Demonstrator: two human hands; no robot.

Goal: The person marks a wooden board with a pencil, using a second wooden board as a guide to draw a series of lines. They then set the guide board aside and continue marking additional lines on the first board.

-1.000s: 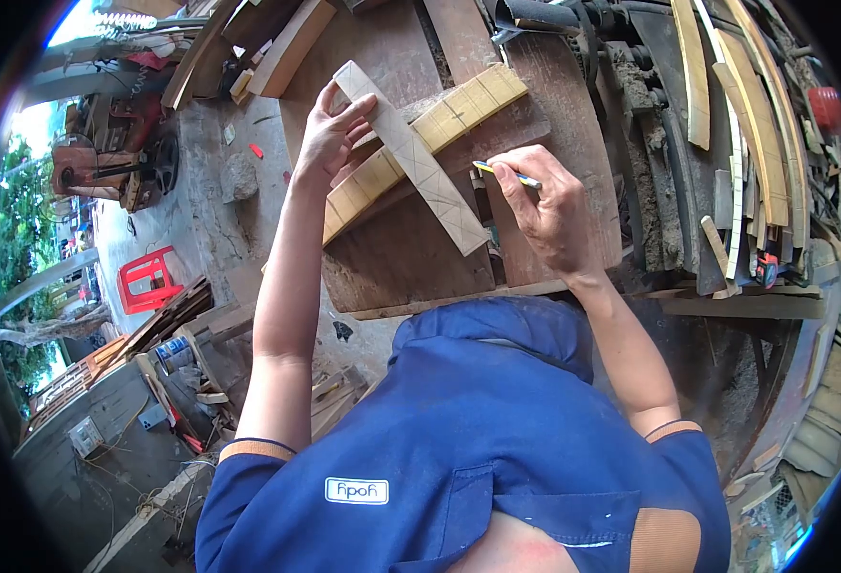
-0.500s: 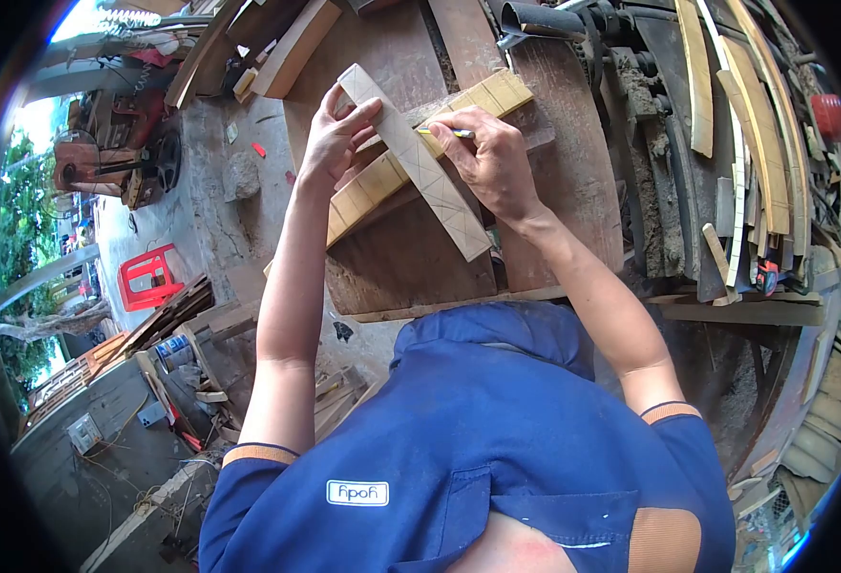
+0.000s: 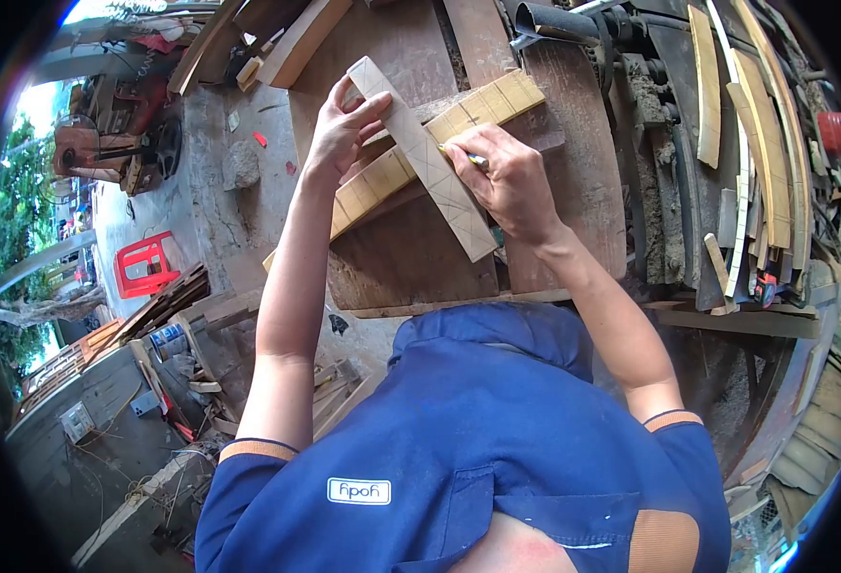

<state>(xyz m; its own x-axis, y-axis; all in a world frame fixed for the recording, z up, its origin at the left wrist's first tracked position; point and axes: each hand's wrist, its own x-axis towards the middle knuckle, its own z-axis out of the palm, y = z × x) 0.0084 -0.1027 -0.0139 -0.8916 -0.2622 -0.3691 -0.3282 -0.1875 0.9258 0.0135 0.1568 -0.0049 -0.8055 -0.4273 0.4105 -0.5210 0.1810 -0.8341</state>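
My left hand [image 3: 342, 136] grips the upper end of a pale wooden strip [image 3: 425, 164], its thumb on top and its fingers at the side. Diagonal pencil lines cover the face of the strip. It lies crosswise over a yellowish wooden piece [image 3: 487, 107] that bears short cross lines. My right hand [image 3: 514, 183] is closed round a pencil [image 3: 479, 159], with the tip at the right edge of the pale strip. Both pieces of wood are on a brown wooden worktop [image 3: 573, 191].
Curved wooden strips [image 3: 759, 143] and a tape measure [image 3: 765, 288] are on the right. A metal pipe [image 3: 554, 23] lies at the top. On the left are a red plastic stool [image 3: 146, 265], a machine with a wheel [image 3: 105, 153] and scrap boards [image 3: 168, 310].
My right hand with the pencil has moved down and slightly right along the pale strip's edge. My left hand keeps its grip; the whole view has shifted slightly.
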